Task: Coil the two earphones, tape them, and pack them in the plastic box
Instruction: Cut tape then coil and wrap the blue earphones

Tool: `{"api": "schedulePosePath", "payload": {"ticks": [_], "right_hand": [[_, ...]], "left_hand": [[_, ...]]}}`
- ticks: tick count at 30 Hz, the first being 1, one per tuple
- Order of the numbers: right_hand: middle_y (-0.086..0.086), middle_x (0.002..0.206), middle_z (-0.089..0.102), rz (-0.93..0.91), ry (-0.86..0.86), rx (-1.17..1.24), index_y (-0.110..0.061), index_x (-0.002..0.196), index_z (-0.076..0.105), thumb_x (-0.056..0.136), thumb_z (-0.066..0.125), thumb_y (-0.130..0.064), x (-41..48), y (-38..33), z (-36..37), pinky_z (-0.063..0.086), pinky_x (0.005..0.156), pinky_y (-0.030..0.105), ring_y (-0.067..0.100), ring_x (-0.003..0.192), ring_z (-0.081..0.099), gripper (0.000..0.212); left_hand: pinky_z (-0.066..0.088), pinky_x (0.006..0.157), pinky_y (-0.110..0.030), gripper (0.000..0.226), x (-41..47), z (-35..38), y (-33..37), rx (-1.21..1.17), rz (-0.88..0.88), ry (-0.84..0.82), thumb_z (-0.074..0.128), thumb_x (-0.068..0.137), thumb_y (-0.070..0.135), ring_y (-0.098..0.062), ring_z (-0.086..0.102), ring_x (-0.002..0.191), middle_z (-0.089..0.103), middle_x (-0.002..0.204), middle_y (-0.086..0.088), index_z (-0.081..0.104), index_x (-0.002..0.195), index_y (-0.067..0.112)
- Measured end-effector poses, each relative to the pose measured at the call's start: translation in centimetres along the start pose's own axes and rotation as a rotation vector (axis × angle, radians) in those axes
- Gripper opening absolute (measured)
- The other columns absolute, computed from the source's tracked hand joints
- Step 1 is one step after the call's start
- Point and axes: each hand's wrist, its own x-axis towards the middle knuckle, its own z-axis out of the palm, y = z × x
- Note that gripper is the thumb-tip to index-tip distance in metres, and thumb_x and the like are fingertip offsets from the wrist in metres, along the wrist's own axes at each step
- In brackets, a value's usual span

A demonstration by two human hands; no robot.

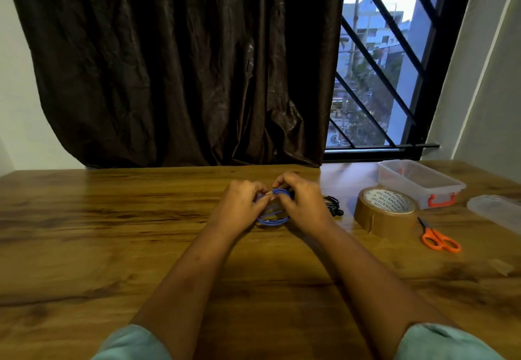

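With the blue earphone (275,220) coiled at the middle of the table (112,232), we judged the step wanted its loops kept tight and flat while the top was bound, lest they spring apart. Our left hand (242,201) and right hand (303,201) both had fingers curled in, pinching the coil's far edge. The black earphone (334,204) lay just beside the right hand, short of the tape roll (386,213) and the plastic box (420,182).

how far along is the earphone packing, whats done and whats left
Done: the blue earphone is looped into a coil. In hand: the left hand and right hand both pinch that coil. To do: the black earphone lies bunched beside it, taping unclear; neither earphone is in the open plastic box near the tape roll and scissors.
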Motion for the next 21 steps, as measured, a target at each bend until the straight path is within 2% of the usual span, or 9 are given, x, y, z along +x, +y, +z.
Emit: {"api": "schedulePosePath", "payload": {"ticks": [5,10,14,17,21], "right_hand": [[-0.006,0.080,0.061,0.024,0.009,0.069,-0.018,0.088,0.061,0.082,0.061,0.000,0.3,-0.6,-0.5,0.045,0.066,0.012,0.003,0.074,0.058,0.019],[-0.005,0.078,0.062,0.036,-0.062,0.150,-0.021,0.087,0.060,0.079,0.064,0.002,0.4,-1.0,-0.8,0.043,0.063,0.005,-0.004,0.072,0.058,0.025],[-0.001,0.078,0.066,0.069,-0.065,0.202,-0.021,0.089,0.062,0.080,0.066,-0.002,0.6,-0.7,-0.6,0.046,0.063,0.010,0.001,0.070,0.061,0.022],[0.001,0.081,0.067,0.094,-0.063,0.223,-0.022,0.088,0.062,0.081,0.066,-0.003,0.6,-0.7,-0.7,0.047,0.065,0.011,0.007,0.073,0.063,0.021],[-0.009,0.079,0.065,0.120,-0.068,0.248,-0.029,0.086,0.060,0.084,0.067,-0.008,0.5,-0.8,-0.5,0.046,0.065,0.009,0.001,0.074,0.062,0.022]], "left_hand": [[0.044,0.072,-0.036,0.018,-0.3,0.5,0.9,0.194,0.125,0.043,0.049,0.092,0.020,-0.026,0.062,0.086,0.066,0.094,-0.011,0.062,0.097,0.008],[0.046,0.077,-0.036,0.021,-0.6,0.8,0.8,0.232,0.109,0.071,0.047,0.092,0.020,-0.025,0.061,0.092,0.064,0.102,-0.009,0.060,0.103,0.009],[0.047,0.077,-0.040,0.023,-0.7,0.8,0.9,0.299,0.102,0.095,0.046,0.092,0.022,-0.029,0.062,0.094,0.064,0.104,-0.010,0.058,0.107,0.010],[0.047,0.075,-0.037,0.023,-0.9,1.0,1.3,0.377,0.116,0.099,0.043,0.094,0.022,-0.028,0.063,0.095,0.064,0.106,-0.009,0.056,0.110,0.011],[0.048,0.074,-0.034,0.020,-1.0,1.1,1.5,0.459,0.101,0.087,0.043,0.097,0.018,-0.026,0.063,0.098,0.062,0.110,-0.008,0.052,0.113,0.012]]}}
